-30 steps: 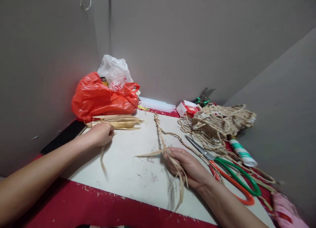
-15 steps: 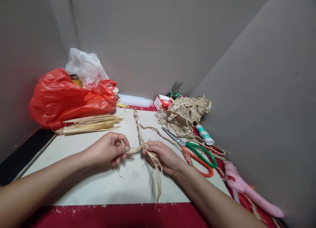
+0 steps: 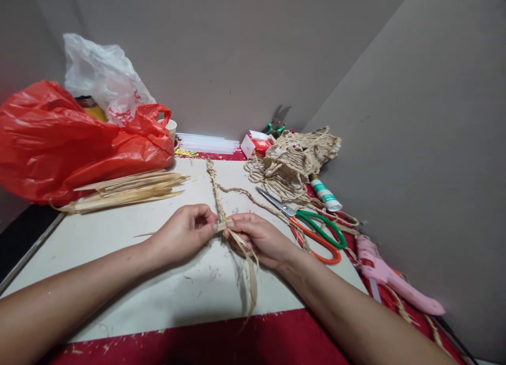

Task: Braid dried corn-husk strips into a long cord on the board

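Note:
A narrow braid of dry, straw-coloured husk (image 3: 216,192) runs away from me over the white board (image 3: 158,296). At its near end my left hand (image 3: 192,230) pinches a husk strip between thumb and forefinger. My right hand (image 3: 259,238) is closed on the same near end of the braid, its thumb almost touching my left fingertips. Loose husk strips (image 3: 252,280) hang from under my right hand towards the board's front edge. A thin strip end pokes out to the left behind my left wrist.
Dry husks (image 3: 130,191) lie at the left beside a red plastic bag (image 3: 87,144). On the right are scissors (image 3: 294,213), a heap of twisted cord (image 3: 304,154), a white-and-green tube (image 3: 326,195) and a pink glue gun (image 3: 389,278).
My left hand has moved in to the right, close against my right hand at the braid's near end. The view has shifted, with the red bag now larger at the left.

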`<state>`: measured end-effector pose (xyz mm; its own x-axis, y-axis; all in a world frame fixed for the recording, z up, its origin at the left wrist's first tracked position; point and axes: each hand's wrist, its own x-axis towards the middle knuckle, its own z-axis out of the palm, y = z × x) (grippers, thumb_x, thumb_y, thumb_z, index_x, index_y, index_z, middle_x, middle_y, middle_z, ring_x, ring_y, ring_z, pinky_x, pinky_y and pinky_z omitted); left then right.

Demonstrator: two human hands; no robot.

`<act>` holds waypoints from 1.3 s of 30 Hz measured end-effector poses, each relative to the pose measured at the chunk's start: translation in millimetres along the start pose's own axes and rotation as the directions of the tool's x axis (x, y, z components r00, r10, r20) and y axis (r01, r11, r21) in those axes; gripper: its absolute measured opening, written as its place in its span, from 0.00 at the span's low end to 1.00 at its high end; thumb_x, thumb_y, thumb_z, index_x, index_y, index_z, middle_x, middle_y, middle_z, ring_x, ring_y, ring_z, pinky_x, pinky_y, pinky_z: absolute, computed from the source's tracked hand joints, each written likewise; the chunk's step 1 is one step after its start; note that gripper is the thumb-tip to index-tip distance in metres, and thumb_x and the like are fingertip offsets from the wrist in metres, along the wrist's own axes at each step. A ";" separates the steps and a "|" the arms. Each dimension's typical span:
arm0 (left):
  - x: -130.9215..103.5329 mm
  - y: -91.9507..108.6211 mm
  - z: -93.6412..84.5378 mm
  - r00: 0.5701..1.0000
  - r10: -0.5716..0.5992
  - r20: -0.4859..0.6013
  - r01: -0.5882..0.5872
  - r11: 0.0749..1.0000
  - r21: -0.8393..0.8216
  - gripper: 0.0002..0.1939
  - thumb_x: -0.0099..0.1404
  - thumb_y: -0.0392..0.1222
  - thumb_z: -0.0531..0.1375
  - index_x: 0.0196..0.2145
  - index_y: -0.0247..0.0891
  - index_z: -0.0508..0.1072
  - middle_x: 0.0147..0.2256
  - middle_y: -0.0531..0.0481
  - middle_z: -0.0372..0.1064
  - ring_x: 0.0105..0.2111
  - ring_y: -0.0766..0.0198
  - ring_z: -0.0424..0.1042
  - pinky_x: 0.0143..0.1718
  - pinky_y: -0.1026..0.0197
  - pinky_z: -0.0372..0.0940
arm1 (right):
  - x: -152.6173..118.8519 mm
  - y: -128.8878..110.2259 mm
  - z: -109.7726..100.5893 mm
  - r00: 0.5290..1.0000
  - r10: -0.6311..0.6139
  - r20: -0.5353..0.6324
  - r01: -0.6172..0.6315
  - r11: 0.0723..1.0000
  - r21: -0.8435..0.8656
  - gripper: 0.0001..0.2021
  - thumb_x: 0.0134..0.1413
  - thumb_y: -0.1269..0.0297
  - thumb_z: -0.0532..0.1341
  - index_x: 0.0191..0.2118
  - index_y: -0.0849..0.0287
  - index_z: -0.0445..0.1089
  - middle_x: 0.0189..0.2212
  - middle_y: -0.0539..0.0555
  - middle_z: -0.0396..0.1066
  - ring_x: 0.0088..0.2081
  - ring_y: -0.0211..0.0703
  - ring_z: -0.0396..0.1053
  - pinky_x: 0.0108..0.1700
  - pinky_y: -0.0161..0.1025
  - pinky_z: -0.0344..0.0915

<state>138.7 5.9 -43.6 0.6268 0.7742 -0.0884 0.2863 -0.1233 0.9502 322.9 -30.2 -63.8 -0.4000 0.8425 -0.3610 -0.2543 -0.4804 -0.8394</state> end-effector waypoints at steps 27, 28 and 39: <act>1.3 -3.6 8.1 0.999 0.007 0.049 -0.003 0.996 -0.091 0.07 0.59 0.38 0.55 0.37 0.35 0.65 0.25 0.54 0.66 0.23 0.71 0.62 0.24 0.68 0.55 | -0.7 -1.4 -0.4 0.999 0.039 0.023 -0.039 0.999 -0.013 0.11 0.50 0.61 0.61 0.24 0.64 0.65 0.12 0.40 0.45 0.14 0.25 0.39 0.16 0.28 0.38; 1.7 -3.6 7.9 0.998 0.001 0.068 0.009 0.990 -0.144 0.07 0.59 0.38 0.55 0.36 0.35 0.65 0.27 0.53 0.67 0.24 0.71 0.64 0.26 0.68 0.56 | -0.7 -1.6 -0.1 0.999 0.039 0.026 -0.038 0.999 -0.009 0.11 0.50 0.62 0.61 0.24 0.64 0.65 0.12 0.40 0.45 0.14 0.25 0.39 0.16 0.28 0.38; -2.1 -9.0 4.1 0.967 0.253 0.040 -0.234 0.808 0.541 0.12 0.65 0.40 0.49 0.31 0.37 0.70 0.27 0.49 0.69 0.27 0.67 0.65 0.30 0.64 0.57 | -1.2 -4.6 4.0 0.998 0.057 0.005 -0.057 0.998 -0.010 0.12 0.47 0.61 0.63 0.23 0.64 0.63 0.10 0.41 0.50 0.12 0.26 0.43 0.15 0.29 0.38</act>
<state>137.8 2.8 -53.2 0.7076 0.6920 0.1427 0.4764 -0.6164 0.6270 321.0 -30.0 -57.9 -0.4181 0.8127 -0.4059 -0.2224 -0.5248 -0.8217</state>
